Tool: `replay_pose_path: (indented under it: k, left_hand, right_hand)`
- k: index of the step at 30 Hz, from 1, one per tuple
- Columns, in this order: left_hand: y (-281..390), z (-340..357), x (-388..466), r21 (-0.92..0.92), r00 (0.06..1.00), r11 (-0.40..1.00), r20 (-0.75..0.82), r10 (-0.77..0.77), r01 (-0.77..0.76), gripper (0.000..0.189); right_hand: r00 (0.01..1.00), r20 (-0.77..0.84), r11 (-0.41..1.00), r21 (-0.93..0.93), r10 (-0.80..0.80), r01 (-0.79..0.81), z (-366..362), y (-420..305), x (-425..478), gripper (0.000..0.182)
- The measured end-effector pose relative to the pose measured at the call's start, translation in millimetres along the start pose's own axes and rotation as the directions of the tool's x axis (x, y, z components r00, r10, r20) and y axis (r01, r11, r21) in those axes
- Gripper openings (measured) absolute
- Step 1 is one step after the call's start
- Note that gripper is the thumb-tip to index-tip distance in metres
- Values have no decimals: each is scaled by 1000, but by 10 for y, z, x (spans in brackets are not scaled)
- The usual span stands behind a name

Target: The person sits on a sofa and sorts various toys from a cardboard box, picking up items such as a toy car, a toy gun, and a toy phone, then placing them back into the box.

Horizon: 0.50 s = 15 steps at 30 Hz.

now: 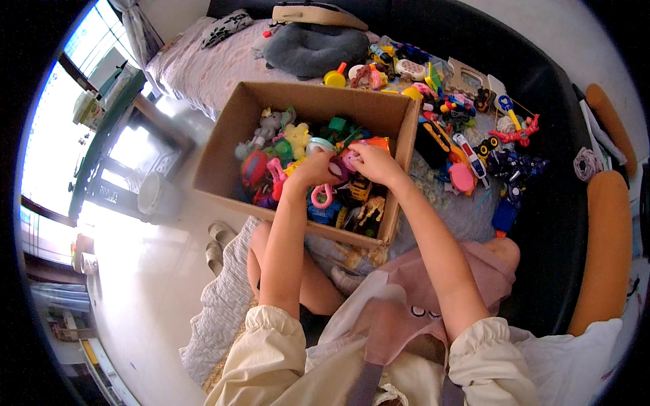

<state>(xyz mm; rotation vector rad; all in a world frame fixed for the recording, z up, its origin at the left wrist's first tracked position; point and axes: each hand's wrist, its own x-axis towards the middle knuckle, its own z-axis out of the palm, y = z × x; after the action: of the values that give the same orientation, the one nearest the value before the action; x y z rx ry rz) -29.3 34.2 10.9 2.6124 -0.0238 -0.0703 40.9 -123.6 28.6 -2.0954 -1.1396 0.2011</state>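
An open cardboard box (304, 231) full of toys stands before me, and both my hands reach into it. My left hand (319, 170) is in among the toys, right by a round container with a pale teal rim (320, 144); its fingertips are partly hidden. At the fingertips of my right hand (375, 161) is a small pink toy (350, 160). A purple toy (339, 168) lies between the hands. Around them are a yellow plush toy (297, 136), a pink coiled ring (321, 197), a giraffe figure (372, 209) and a yellow toy vehicle (359, 189).
Many loose toys, including a toy syringe-like piece (469, 155) and a red toy (518, 132), lie right of the box. A grey cushion (316, 49) is behind it. A black sofa back (553, 203) borders the right. Slippers (221, 233) sit on the floor at left.
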Motion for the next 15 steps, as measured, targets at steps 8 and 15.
replay_pose_path:
  k: [8,15]
  left_hand:
    - [-24,57,56,53,995,996,-74,-74,78,50]
    - [4,68,48,140,988,985,-129,-79,97,43]
  right_hand:
    - [993,118,987,-161,-9,28,58,100,14,20]
    - [978,209,985,-165,-18,53,84,103,24,19]
